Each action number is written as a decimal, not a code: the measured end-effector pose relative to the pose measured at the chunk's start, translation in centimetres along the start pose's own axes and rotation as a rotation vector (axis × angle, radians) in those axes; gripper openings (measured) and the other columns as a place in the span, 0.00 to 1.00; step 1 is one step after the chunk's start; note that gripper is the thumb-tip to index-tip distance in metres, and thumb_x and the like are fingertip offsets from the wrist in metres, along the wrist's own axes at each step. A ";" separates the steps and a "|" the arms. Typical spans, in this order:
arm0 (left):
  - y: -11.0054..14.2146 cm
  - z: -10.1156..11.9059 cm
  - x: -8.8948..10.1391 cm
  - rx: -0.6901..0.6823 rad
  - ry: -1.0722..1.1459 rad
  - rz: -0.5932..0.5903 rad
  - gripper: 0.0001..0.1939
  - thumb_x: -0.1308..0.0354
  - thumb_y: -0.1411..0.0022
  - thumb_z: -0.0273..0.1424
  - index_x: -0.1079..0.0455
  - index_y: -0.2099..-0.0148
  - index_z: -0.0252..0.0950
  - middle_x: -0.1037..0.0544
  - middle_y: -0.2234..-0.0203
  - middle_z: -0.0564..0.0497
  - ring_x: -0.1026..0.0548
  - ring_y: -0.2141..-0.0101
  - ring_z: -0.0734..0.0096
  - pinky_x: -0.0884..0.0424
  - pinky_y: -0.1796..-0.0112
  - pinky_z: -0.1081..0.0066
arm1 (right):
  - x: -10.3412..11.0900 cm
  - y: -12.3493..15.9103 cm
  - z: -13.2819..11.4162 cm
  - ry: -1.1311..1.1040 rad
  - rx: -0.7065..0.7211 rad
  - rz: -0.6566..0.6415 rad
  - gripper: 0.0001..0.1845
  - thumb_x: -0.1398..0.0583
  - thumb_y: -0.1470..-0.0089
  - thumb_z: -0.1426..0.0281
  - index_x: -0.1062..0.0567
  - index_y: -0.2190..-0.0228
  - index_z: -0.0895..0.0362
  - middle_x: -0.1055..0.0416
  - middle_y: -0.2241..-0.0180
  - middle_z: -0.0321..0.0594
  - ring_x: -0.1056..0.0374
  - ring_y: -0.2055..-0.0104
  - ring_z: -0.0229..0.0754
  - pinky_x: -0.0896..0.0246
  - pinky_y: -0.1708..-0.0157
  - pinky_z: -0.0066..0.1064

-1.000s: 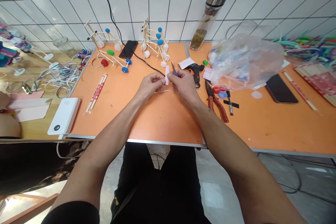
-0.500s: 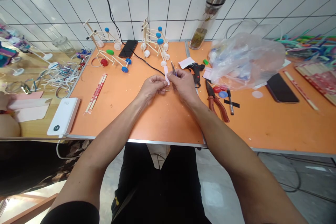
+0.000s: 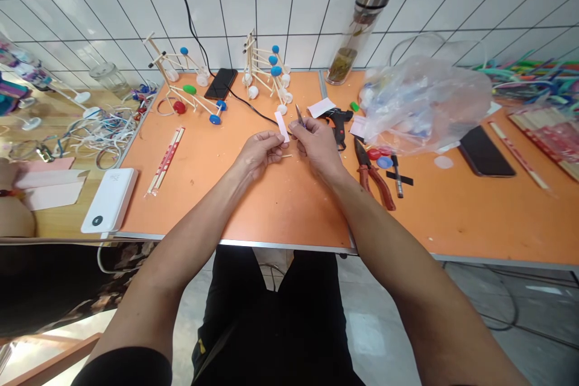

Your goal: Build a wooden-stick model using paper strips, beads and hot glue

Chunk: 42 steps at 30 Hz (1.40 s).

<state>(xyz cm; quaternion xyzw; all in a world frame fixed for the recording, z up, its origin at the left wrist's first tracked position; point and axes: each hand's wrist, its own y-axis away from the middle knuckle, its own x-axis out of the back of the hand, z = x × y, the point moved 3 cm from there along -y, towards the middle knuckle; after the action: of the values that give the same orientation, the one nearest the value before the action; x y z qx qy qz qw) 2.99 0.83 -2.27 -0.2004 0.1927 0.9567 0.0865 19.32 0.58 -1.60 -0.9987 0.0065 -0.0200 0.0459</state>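
A narrow strip of pale pink paper stands pinched between the thumb and fingers of my left hand, its free end pointing up and away. My right hand is closed on small scissors; their pointed metal blades stick out past the fingers, while the handles are hidden in the palm. The blades are close to the right of the strip and apart from it. A short piece of wooden stick shows by my left fingertips; whether they hold it I cannot tell.
Behind my hands stand stick models with coloured caps. To the right are a glue gun, pliers, a plastic bag and a phone. A power bank lies left, near another person's arm.
The paper strip has shifted slightly left and tilted to the left, away from the scissors. My hands have otherwise barely moved.
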 end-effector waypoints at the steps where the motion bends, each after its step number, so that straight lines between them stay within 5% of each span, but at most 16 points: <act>1: -0.1 0.3 0.1 0.011 0.044 0.009 0.11 0.30 0.25 0.22 0.21 0.64 0.33 0.16 0.73 0.53 0.25 0.79 0.83 0.27 0.73 0.80 | 0.1 0.1 -0.2 -0.033 -0.010 0.003 0.35 0.25 0.42 0.34 0.27 0.66 0.50 0.34 0.72 0.31 0.48 0.76 0.35 0.55 0.77 0.33; 8: -0.1 2.3 1.4 0.070 0.310 0.103 0.13 0.34 0.21 0.22 0.22 0.63 0.34 0.16 0.73 0.53 0.23 0.78 0.82 0.25 0.71 0.81 | -0.9 1.8 -2.5 -0.128 -0.106 -0.129 0.36 0.29 0.35 0.31 0.23 0.62 0.51 0.27 0.67 0.34 0.46 0.78 0.33 0.54 0.80 0.31; 16: -0.9 2.3 2.4 0.030 0.323 0.109 0.11 0.34 0.21 0.23 0.20 0.62 0.34 0.14 0.71 0.51 0.20 0.75 0.79 0.22 0.70 0.81 | -2.0 3.1 -2.8 -0.094 -0.095 -0.265 0.31 0.31 0.29 0.37 0.22 0.62 0.53 0.26 0.69 0.35 0.42 0.78 0.34 0.49 0.81 0.31; 42: -1.2 1.7 2.2 0.022 0.259 0.103 0.10 0.33 0.22 0.24 0.19 0.61 0.35 0.15 0.71 0.51 0.19 0.74 0.80 0.24 0.70 0.81 | -1.8 2.7 -2.0 0.036 -0.006 -0.243 0.41 0.35 0.34 0.26 0.24 0.70 0.52 0.29 0.74 0.36 0.43 0.78 0.37 0.52 0.79 0.34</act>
<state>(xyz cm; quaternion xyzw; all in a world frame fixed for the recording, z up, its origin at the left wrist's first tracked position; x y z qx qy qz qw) 0.71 2.74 -2.16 -0.3111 0.2228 0.9238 0.0138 17.39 -2.27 0.06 -0.9918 -0.1136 -0.0433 0.0400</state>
